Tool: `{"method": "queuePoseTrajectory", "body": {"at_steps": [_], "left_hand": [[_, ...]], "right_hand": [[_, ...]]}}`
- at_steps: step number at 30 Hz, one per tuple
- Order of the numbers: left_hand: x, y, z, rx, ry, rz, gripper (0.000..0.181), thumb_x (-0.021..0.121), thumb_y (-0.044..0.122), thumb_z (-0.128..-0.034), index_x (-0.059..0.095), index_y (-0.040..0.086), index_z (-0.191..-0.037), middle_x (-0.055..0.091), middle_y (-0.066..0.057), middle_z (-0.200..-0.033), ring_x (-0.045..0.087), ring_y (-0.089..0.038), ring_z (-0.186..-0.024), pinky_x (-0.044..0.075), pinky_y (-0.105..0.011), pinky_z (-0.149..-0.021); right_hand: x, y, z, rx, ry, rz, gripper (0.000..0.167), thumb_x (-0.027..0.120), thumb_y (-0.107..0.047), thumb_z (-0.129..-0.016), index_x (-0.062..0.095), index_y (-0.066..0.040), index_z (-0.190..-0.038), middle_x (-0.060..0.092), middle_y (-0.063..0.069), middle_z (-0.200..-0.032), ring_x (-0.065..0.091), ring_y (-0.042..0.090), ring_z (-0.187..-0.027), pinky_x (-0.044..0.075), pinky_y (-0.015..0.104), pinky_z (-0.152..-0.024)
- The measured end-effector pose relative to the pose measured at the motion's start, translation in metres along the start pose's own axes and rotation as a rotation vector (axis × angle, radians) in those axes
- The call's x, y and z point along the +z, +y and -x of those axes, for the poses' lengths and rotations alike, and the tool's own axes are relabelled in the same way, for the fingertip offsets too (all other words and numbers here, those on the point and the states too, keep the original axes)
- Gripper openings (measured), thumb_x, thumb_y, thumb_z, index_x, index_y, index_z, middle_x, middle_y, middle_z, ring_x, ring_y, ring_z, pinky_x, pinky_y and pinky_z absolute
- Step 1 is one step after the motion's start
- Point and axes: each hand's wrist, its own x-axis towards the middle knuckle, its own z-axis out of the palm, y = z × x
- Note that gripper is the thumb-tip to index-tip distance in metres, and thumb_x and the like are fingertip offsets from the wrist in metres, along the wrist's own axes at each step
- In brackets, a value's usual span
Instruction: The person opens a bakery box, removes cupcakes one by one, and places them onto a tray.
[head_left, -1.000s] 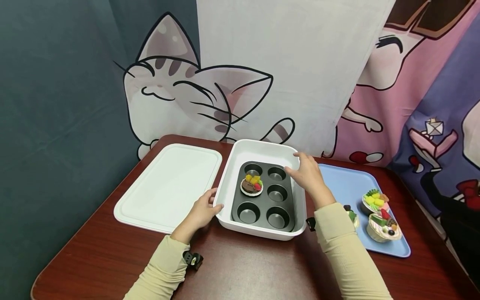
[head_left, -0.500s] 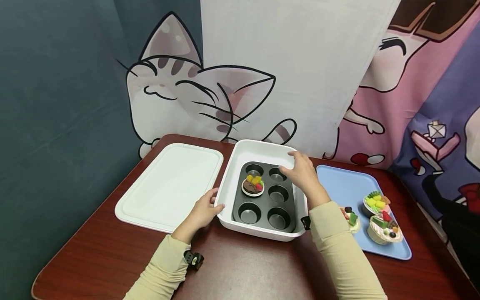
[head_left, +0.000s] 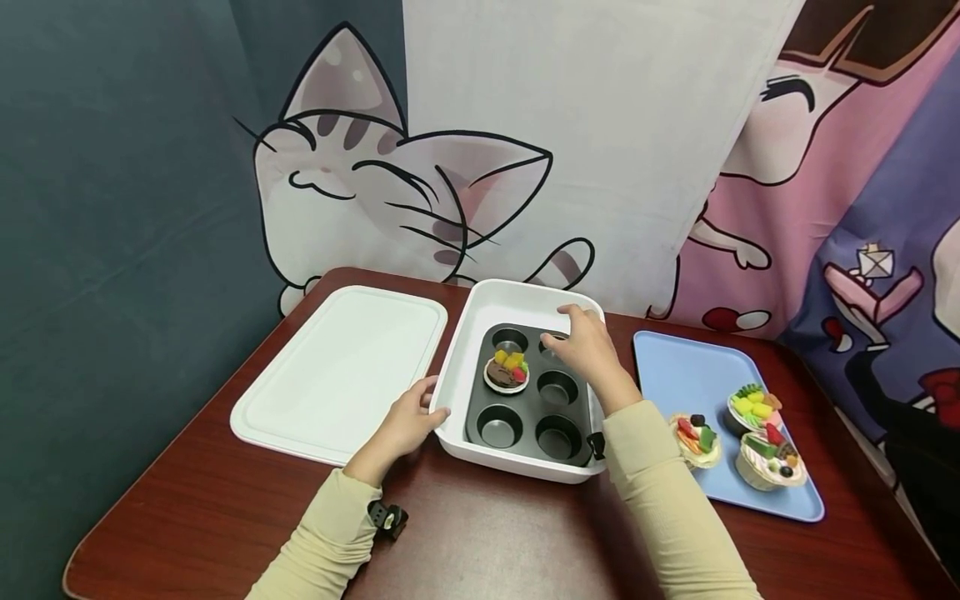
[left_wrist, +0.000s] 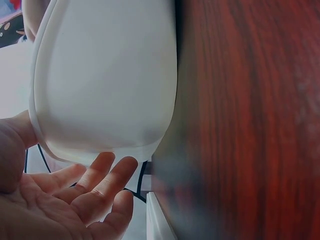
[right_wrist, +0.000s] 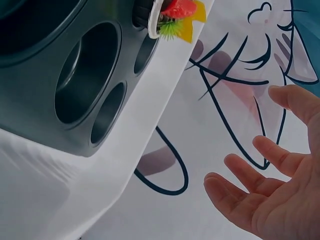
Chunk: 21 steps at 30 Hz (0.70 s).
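Note:
A deep white tub (head_left: 457, 367) stands mid-table with a dark grey muffin tin (head_left: 530, 407) inside it. One cup of the tin, on the left side, bears a toy cupcake (head_left: 507, 372) with a brown top and fruit pieces. My left hand (head_left: 407, 421) holds the tub at its front left; the left wrist view shows the thumb at the rim (left_wrist: 33, 100) and the fingers (left_wrist: 102, 187) against the outer wall. Over the tin's back right part hovers my right hand (head_left: 588, 346), fingers spread, nothing between them. It hides part of a back right cup.
To the left lies a white lid-like board (head_left: 345, 375). On the right, a blue tray (head_left: 693, 362) carries three toy cupcakes: a fruit-topped one (head_left: 696, 442), a yellow-topped one (head_left: 752, 407) and a pink-topped one (head_left: 771, 458). A printed curtain (head_left: 480, 83) hangs behind the table.
My right hand has shifted left, from near the tub's right rim to over the muffin tin, uncovering more of the fruit-topped cupcake on the blue tray. My left hand stays put.

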Motion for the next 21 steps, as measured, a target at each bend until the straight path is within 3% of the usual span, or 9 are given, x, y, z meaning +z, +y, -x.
{"method": "queuePoseTrajectory", "body": {"at_steps": [21], "left_hand": [[0.000,-0.001,0.000,0.003,-0.005,0.004,0.052,0.059,0.001,-0.0778,0.038,-0.005,-0.125,0.058,-0.021,-0.098,0.059,-0.025,-0.079,0.049,-0.033,-0.066]], "right_hand": [[0.033,-0.018,-0.004,-0.040,-0.089,0.022,0.053,0.062,-0.031,-0.077,0.047,-0.006,-0.121,0.046,0.020,-0.113,0.043,0.033,-0.104,0.038,0.045,-0.083]]}}
